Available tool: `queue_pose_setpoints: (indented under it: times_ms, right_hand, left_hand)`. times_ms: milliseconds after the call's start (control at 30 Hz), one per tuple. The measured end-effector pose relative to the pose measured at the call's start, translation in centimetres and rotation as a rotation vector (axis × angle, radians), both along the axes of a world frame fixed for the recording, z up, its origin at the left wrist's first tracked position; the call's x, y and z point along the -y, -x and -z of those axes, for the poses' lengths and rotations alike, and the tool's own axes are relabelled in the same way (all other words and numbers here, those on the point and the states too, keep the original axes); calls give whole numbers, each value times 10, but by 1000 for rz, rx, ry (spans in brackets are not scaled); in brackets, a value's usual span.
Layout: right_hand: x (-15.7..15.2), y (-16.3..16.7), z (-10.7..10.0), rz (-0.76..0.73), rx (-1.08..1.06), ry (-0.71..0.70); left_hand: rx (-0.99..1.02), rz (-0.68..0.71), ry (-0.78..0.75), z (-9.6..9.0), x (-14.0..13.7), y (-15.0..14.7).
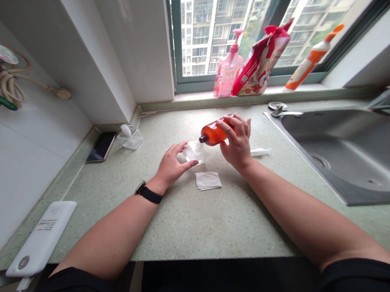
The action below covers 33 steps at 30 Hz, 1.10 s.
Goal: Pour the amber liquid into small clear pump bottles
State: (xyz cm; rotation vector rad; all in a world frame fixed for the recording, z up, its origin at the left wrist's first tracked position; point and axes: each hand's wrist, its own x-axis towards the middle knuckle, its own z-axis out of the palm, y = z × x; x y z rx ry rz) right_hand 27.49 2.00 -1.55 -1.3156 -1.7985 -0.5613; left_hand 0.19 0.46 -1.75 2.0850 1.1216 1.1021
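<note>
My right hand (pixel 237 141) is wrapped round an amber bottle (pixel 213 134), tipped so that its uncapped mouth points down to the left. Below that mouth is a small clear plastic container (pixel 194 153), gripped at its side by the thumb and fingers of my left hand (pixel 173 163). Something clear shows between the mouth and the container; I cannot make out whether it is liquid. A folded white cloth or tissue (pixel 208 180) lies on the counter just in front of the container. Behind my right wrist lies a thin clear-wrapped item (pixel 260 152).
A steel sink (pixel 352 153) with a faucet (pixel 284 111) is on the right. To the left are a phone (pixel 101 147), a second clear container (pixel 131 139) and a white power bank (pixel 43 236). A pink pump bottle (pixel 228 72), red bag (pixel 261 63) and orange-white bottle (pixel 309 64) line the sill.
</note>
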Motion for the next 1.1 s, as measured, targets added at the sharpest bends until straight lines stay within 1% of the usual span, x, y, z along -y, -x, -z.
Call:
queue_pose_setpoints:
  times_ms: [100, 200, 333, 467, 833, 1000, 1100]
  right_hand:
    - [0, 0, 0, 13, 5, -2]
    - [0, 0, 0, -16, -12, -14]
    - [0, 0, 0, -14, -23, 10]
    - [0, 1, 0, -12, -16, -19]
    - [-1, -1, 1, -7, -13, 8]
    - [-1, -1, 1, -17, -5, -27]
    - [0, -1, 0, -6, -6, -3]
  left_hand:
    - [11, 5, -3, 1, -1, 0]
    - [20, 6, -3, 2, -1, 0]
    - [13, 4, 1, 2, -1, 0]
    - [7, 1, -6, 1, -1, 0]
    - [3, 1, 1, 2, -1, 1]
    - [6, 3, -1, 3, -1, 0]
    - [7, 4, -1, 2, -1, 0]
